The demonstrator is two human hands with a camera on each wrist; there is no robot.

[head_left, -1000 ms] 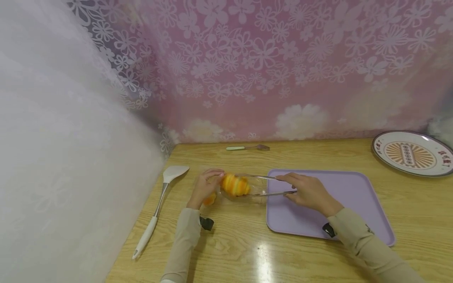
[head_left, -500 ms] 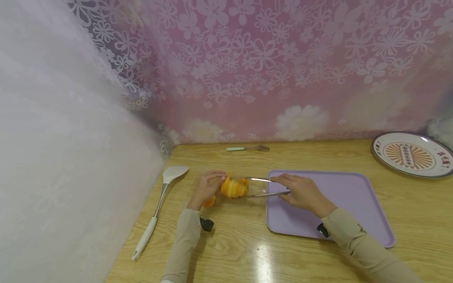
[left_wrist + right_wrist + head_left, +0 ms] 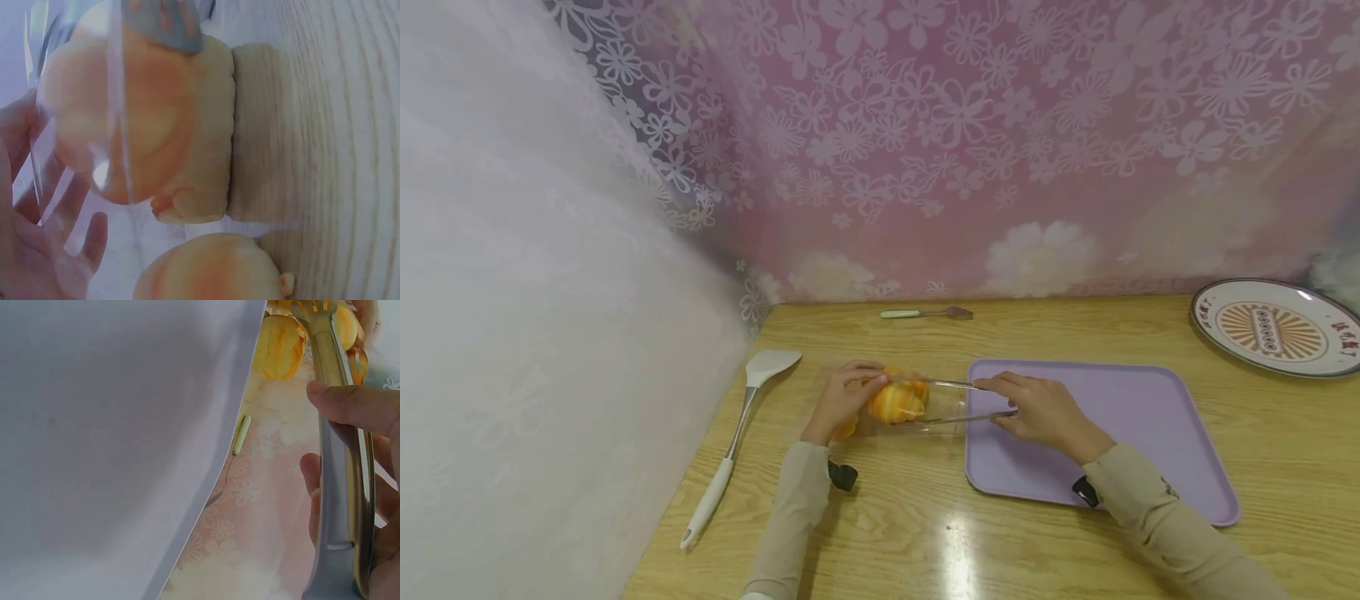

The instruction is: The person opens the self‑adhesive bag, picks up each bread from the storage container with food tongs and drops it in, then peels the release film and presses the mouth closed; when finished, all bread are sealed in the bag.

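My right hand (image 3: pixel 1041 412) grips metal tongs (image 3: pixel 337 469), thumb on one arm and fingers on the other. The tongs' arms reach left to either side of an orange-and-yellow striped bread roll (image 3: pixel 897 403). In the left wrist view, a slotted tongs tip (image 3: pixel 165 25) lies against a rounded roll (image 3: pixel 128 125) seen through clear plastic packaging (image 3: pixel 119 81). A longer roll (image 3: pixel 209 137) is behind it, another roll (image 3: pixel 209 272) below. My left hand (image 3: pixel 842 402) holds the packaging near its left end, fingers curled around its side in the left wrist view.
A lilac tray (image 3: pixel 1120 433) lies under my right hand. At left is a white-handled spatula (image 3: pixel 718 492). A small green-handled fork (image 3: pixel 901 314) lies at the back, and a patterned plate (image 3: pixel 1270 329) leans at the back right against the floral curtain (image 3: pixel 1000 150).
My right hand and the tongs have moved slightly left. The striped roll has turned a little between the tongs' arms, and my left hand has shifted slightly right over it.
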